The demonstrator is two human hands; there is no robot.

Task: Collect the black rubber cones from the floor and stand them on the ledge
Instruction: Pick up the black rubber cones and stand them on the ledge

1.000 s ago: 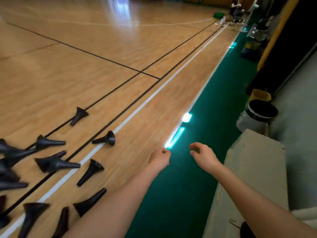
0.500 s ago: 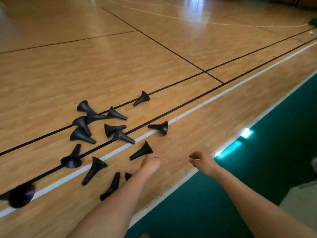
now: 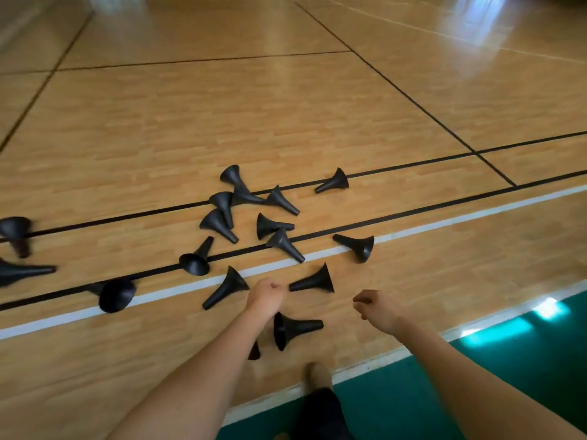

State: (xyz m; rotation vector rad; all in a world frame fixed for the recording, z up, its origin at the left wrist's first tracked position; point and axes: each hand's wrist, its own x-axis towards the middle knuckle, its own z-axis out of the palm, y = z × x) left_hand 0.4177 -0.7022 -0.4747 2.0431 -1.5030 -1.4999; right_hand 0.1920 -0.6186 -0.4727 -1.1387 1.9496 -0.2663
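Observation:
Several black rubber cones lie on their sides on the wooden gym floor, most in a loose cluster (image 3: 254, 217) across the black and white court lines. One cone (image 3: 295, 328) lies just below and between my hands. Another cone (image 3: 314, 281) lies right of my left hand, and a third (image 3: 225, 287) lies left of it. My left hand (image 3: 265, 295) is curled into a fist above the floor and holds nothing. My right hand (image 3: 376, 308) hangs with loosely curled fingers, also holding nothing. The ledge is out of view.
More cones lie blurred at the left edge (image 3: 16, 230) and on the white line (image 3: 116, 295). A green floor strip (image 3: 476, 392) runs along the bottom right behind a white border. My foot (image 3: 319, 374) stands at that border.
The view has swung left and down, away from the ledge and bins. The cone cluster now sits in the middle, and both hands are close above the nearest cones.

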